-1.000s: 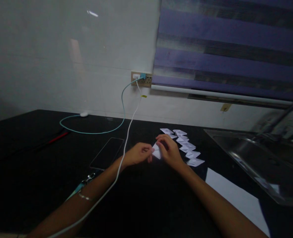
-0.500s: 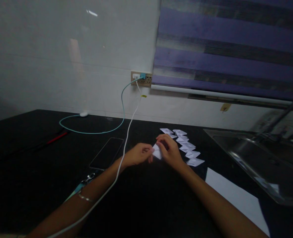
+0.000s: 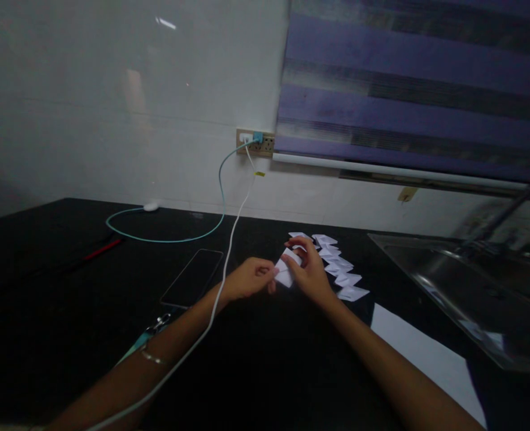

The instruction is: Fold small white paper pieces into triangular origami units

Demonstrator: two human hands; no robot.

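Observation:
Both my hands meet over the black counter (image 3: 256,371) on one small white folded paper piece (image 3: 285,273). My left hand (image 3: 248,278) pinches its left corner with curled fingers. My right hand (image 3: 308,268) grips its right side, fingers lifted and bent over the top edge. Just right of my hands, several similar folded white paper pieces (image 3: 339,269) lie in a row on the counter. A flat white paper sheet (image 3: 426,358) lies nearer me on the right.
A dark phone (image 3: 193,278) lies left of my hands, beside a white cable (image 3: 233,230) running to a wall socket (image 3: 256,142). A teal cable (image 3: 170,239) loops behind. A red pen (image 3: 98,249) lies far left. A steel sink (image 3: 471,293) sits right.
My right hand's fingers have lifted and opened the paper piece's upper edge; the piece now stands a little higher. My left hand has stayed in place.

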